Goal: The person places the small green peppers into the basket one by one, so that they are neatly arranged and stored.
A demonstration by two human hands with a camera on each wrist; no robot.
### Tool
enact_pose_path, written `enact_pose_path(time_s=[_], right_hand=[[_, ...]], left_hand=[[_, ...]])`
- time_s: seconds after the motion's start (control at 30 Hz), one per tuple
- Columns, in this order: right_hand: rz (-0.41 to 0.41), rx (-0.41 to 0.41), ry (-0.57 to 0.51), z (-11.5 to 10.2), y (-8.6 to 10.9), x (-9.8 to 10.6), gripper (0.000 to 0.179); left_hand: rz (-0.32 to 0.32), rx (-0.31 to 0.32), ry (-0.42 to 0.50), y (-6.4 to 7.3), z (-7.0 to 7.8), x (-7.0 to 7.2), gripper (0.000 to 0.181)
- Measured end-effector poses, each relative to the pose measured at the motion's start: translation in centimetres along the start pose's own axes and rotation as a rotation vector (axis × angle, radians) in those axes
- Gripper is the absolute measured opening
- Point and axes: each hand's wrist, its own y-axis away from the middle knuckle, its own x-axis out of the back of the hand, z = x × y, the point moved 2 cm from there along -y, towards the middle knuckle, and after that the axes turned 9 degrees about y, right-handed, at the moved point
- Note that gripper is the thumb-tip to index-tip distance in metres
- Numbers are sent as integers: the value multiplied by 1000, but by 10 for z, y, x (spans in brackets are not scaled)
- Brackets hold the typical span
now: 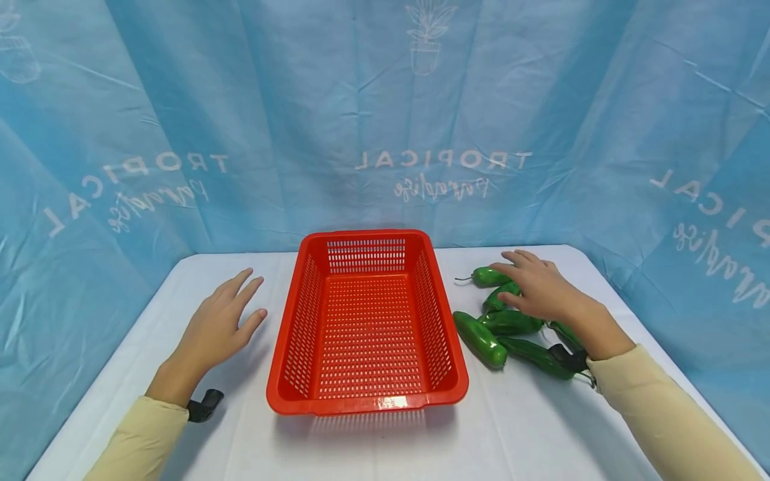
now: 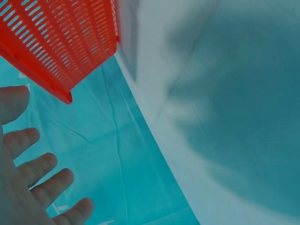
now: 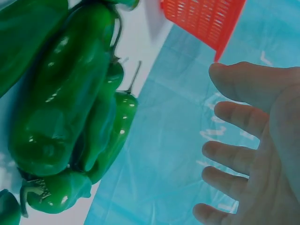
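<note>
A red slotted plastic basket (image 1: 367, 405) stands in the middle of the white table, its inside bare. To its right lies a loose pile of several glossy green peppers (image 1: 479, 339), some with stems showing. My right hand (image 1: 538, 287) hovers over the far part of this pile, fingers spread and holding nothing; it hides some of the peppers in the head view. In the right wrist view the peppers (image 3: 61, 98) lie left of the spread fingers. Left of the basket, my left hand (image 1: 219, 324) is held above the table, fingers extended, with nothing in it.
A white cloth covers the table (image 1: 240, 427). Blue printed curtains (image 1: 313, 133) hang behind it and along both sides, close to the table's edges. A dark wrist-worn device (image 1: 206, 405) sits on the left wrist, another (image 1: 568, 359) on the right.
</note>
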Motion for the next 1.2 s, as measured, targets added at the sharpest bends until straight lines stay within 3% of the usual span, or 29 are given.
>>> enact_pose_path(time_s=[0.1, 0.23, 0.43, 0.7, 0.9, 1.2], right_hand=[[-10, 9, 1, 0, 0, -1, 56], [-12, 20, 7, 1, 1, -2, 56], [-34, 35, 41, 2, 2, -3, 56], [-82, 42, 47, 6, 3, -6, 57], [-113, 35, 50, 10, 3, -8, 55], [-129, 36, 41, 15, 0, -10, 56]], left_hand=[[-55, 71, 61, -1, -1, 0, 56], [-127, 175, 219, -4, -2, -2, 55], [-189, 274, 404, -15, 1, -8, 54], [-260, 465, 870, -37, 4, -17, 61], [-300, 483, 1012, -48, 1, -32, 62], [-337, 556, 1134, -49, 1, -45, 62]])
